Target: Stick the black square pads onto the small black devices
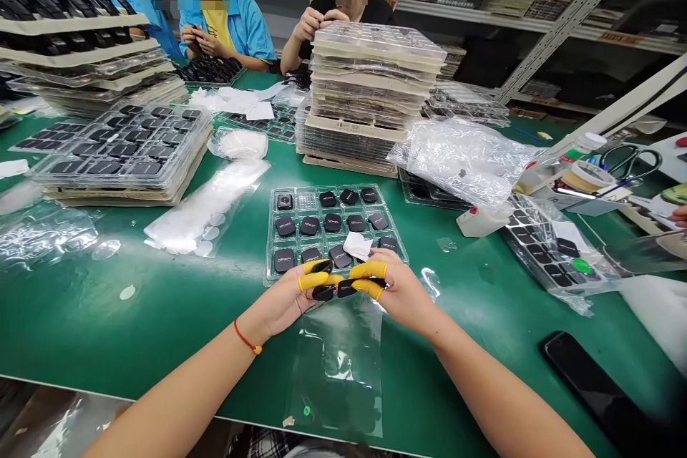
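- Clear tray (307, 200): black caps (333, 222), three in far row plus one round-faced part (284, 201), five in middle, at least four in near.
- White wipe (358, 246) on near row.
- Held pieces (346, 288): dark, just over near edge, count unclear.
- Left hand (290, 300), right hand (400, 293): reaching inward, yellow-covered fingertips pinching held pieces.

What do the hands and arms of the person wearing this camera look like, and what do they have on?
The left hand and right hand wear yellow finger covers on some digits. A thin red cord bracelet with an orange bead circles the left wrist; none shows on the right. No sleeves show.
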`<state>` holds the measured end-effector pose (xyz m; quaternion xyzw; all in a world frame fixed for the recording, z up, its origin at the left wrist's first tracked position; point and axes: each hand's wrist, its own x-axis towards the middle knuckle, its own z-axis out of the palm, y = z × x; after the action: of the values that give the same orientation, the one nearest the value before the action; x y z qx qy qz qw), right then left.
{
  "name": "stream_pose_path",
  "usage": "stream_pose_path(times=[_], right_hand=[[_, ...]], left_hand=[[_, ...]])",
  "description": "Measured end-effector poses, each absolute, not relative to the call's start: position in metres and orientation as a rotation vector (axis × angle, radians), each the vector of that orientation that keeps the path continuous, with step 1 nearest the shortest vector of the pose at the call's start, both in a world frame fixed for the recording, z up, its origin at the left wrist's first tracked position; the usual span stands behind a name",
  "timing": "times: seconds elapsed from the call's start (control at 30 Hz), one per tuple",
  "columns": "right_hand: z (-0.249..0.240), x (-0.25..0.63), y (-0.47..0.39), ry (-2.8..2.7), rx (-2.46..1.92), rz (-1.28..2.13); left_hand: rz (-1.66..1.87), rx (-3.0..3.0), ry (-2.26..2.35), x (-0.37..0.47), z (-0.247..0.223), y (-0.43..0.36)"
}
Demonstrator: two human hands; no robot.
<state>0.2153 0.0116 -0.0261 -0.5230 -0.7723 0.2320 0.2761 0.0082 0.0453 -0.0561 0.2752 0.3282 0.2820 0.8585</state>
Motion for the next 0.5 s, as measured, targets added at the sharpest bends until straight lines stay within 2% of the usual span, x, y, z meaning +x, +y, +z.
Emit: stream_pose_path(times=[0.13,0.23,0.37,0.5], right_hand=[[-0.017,0.218,0.010,-2.011,-1.291,0.731],[-0.010,0.221,0.010,-1.769,-1.265,1.006],[-0.015,0.216,0.011,-1.436,-1.381,1.336],[-0.026,0.206,0.011,-1.462,-1.487,1.447]], left_hand=[[0.631,0.858,0.821,0.011,-0.049,0.048],[0.563,1.048,0.891,0.013,-0.051,0.047],[0.434,1.326,0.807,0.013,-0.055,0.039],[0.387,1.499,0.739,0.015,-0.053,0.033]])
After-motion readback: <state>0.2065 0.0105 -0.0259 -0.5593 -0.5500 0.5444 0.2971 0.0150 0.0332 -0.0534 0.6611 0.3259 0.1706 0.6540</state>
